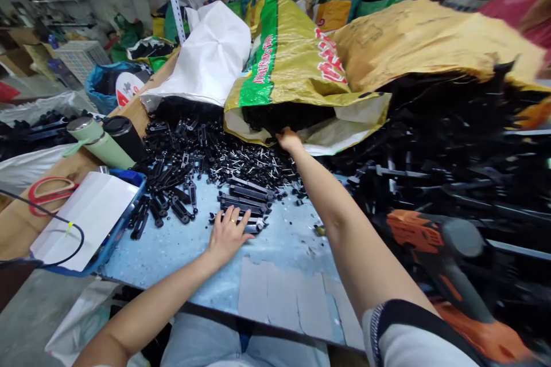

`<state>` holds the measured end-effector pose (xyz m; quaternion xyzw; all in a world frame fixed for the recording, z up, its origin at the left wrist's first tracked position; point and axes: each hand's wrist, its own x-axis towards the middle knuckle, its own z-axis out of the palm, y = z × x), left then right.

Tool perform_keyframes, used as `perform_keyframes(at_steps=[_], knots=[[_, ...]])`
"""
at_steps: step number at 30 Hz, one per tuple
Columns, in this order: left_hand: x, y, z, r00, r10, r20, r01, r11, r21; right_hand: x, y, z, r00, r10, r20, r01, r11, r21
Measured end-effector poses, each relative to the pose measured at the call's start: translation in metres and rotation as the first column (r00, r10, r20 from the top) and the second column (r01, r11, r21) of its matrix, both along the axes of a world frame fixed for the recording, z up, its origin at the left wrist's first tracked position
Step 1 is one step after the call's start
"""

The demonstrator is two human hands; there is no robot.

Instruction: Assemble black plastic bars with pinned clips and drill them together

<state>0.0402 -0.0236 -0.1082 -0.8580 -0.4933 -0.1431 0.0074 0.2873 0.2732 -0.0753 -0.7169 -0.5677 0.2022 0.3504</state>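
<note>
My left hand (pixel 227 234) lies on the light blue table (pixel 172 246), fingers spread over a few long black plastic strips (pixel 245 198) stacked side by side. My right arm reaches far forward; my right hand (pixel 288 140) is at the mouth of a yellow and green woven sack (pixel 284 63), fingers curled down into the black parts (pixel 224 155) spilling from it. What those fingers hold is hidden.
A white sack (pixel 210 57) lies left of the yellow one. A big heap of black parts (pixel 451 143) and an orange power drill (pixel 434 241) fill the right. At left are two flasks (pixel 101 140), red scissors (pixel 49 190), a blue tray (pixel 124 212) with white paper, and a cable.
</note>
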Motion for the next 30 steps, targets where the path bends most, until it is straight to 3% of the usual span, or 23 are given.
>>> perform_keyframes(at_steps=[2, 4, 7, 9, 13, 15, 17, 19, 22, 26, 28, 30], knots=[[-0.015, 0.020, 0.011, 0.995, 0.080, 0.065, -0.078, 0.997, -0.019, -0.003, 0.023, -0.006, 0.999, -0.016, -0.030, 0.015, 0.999, -0.037], [-0.038, 0.042, 0.022, 0.961, 0.263, 0.083, -0.260, 0.965, -0.041, -0.008, 0.034, -0.009, 0.998, -0.028, -0.049, 0.025, 0.998, -0.058], [-0.073, 0.074, 0.031, 0.810, 0.584, -0.052, -0.586, 0.806, -0.085, -0.007, 0.031, -0.007, 0.998, -0.016, -0.064, 0.011, 0.997, -0.076], [-0.085, 0.087, 0.030, 0.749, 0.640, -0.170, -0.660, 0.744, -0.103, 0.000, 0.016, -0.002, 0.997, -0.007, -0.072, 0.001, 0.997, -0.083], [-0.086, 0.087, 0.020, 0.776, 0.582, -0.242, -0.617, 0.781, -0.101, 0.018, -0.044, 0.011, 0.994, -0.030, -0.105, 0.026, 0.999, -0.037], [-0.084, 0.078, 0.019, 0.771, 0.610, -0.183, -0.626, 0.778, -0.047, 0.026, -0.088, 0.014, 0.960, -0.057, -0.273, 0.051, 0.998, -0.029], [-0.084, 0.066, 0.020, 0.785, 0.615, -0.072, -0.616, 0.787, 0.003, 0.031, -0.138, 0.014, 0.823, -0.042, -0.566, 0.020, 0.999, -0.045], [-0.084, 0.052, 0.024, 0.827, 0.558, 0.072, -0.559, 0.829, -0.012, 0.030, -0.193, 0.011, 0.597, 0.029, -0.802, -0.108, 0.993, -0.045], [-0.077, 0.019, 0.031, 0.847, 0.442, 0.295, -0.420, 0.897, -0.136, 0.019, -0.274, 0.000, 0.399, 0.116, -0.910, -0.332, 0.943, -0.025], [-0.045, -0.043, 0.029, 0.852, 0.284, 0.440, -0.153, 0.938, -0.310, -0.002, -0.357, -0.024, 0.398, 0.149, -0.905, -0.396, 0.918, -0.023], [-0.027, -0.067, 0.019, 0.895, 0.174, 0.411, -0.004, 0.924, -0.381, -0.006, -0.381, -0.037, 0.444, 0.176, -0.878, -0.351, 0.936, 0.010], [-0.015, -0.076, 0.008, 0.937, 0.093, 0.338, 0.062, 0.905, -0.421, -0.001, -0.396, -0.048, 0.525, 0.193, -0.829, -0.276, 0.960, 0.048]])
